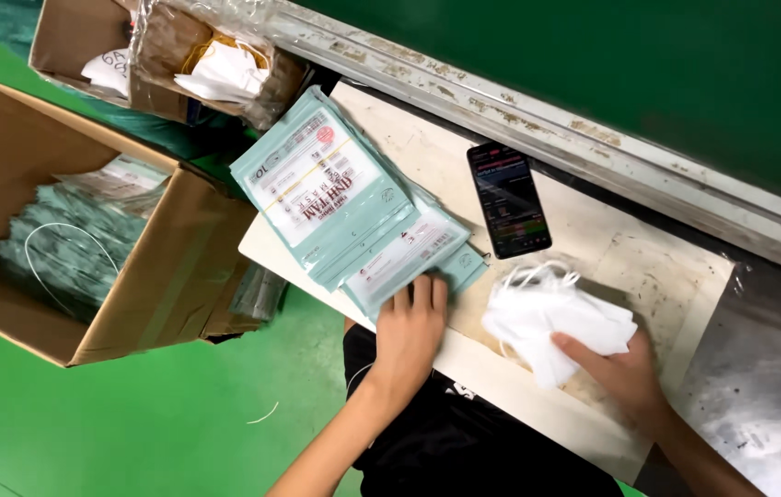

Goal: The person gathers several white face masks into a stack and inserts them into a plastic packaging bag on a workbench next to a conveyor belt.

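Masks [551,317], white and crumpled into a loose heap with thin ear loops sticking up, lie on the worn board [648,267] near its front edge, just below a phone [508,199]. How many are in the heap cannot be made out; the folds run into one another. The right hand [620,368] rests at the heap's lower right, fingers stretched onto the white cloth, its palm partly hidden by the pile, so whether it pinches a mask or only presses on it cannot be told. The left hand [409,336] lies flat and spread on the lowest pouch of a stack of pouches [344,198], fingertips touching the pouch's edge, gripping nothing that shows.

The pouches are flat, pale teal rectangles with a white label panel, a red round mark and a yellow stripe; they fan out over the board's left corner, each covering most of the one beneath. The phone lies face up, its screen lit but too small to read.

Left, on the green floor, an open carton [142,304] holds teal bundles under clear film, blurred. A second carton [77,37], cut off by the top edge, holds white pieces in plastic wrap.
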